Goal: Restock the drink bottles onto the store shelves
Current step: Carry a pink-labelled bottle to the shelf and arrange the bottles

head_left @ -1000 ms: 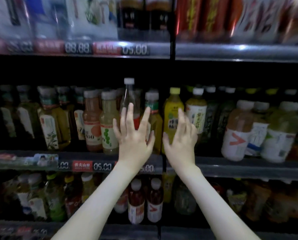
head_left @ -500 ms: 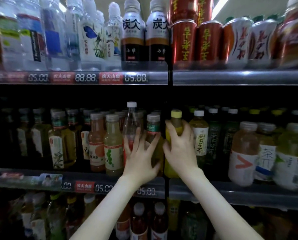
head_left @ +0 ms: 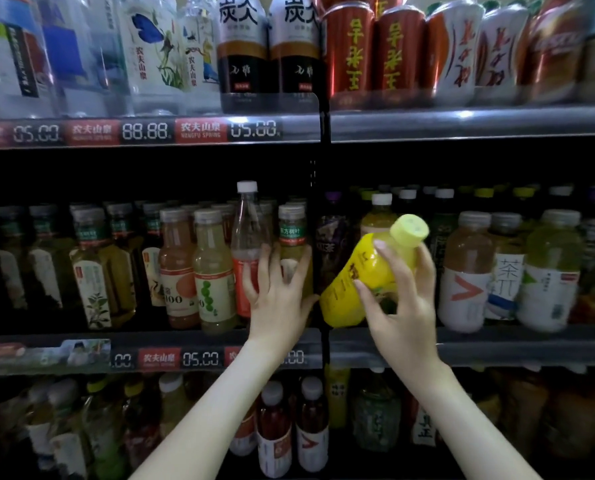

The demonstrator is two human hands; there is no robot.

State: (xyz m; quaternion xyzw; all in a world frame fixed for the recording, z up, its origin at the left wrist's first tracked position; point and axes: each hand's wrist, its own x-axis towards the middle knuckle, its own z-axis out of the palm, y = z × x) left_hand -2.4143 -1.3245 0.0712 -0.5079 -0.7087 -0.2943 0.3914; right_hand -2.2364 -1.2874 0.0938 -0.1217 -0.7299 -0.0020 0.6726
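Ideally, the right hand (head_left: 403,306), curled round the tilted yellow juice bottle (head_left: 358,275) just above the middle shelf (head_left: 497,344) edge, should stand it upright before seating it, while the left hand (head_left: 278,299), fingers spread, steadies the neighbouring clear bottle (head_left: 247,237).

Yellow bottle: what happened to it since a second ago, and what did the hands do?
The right hand closed round the yellow bottle, which stood upright, and tipped it out of its row, cap leaning right. The open left hand moved onto the clear bottle. The other bottles on the middle shelf stayed put.
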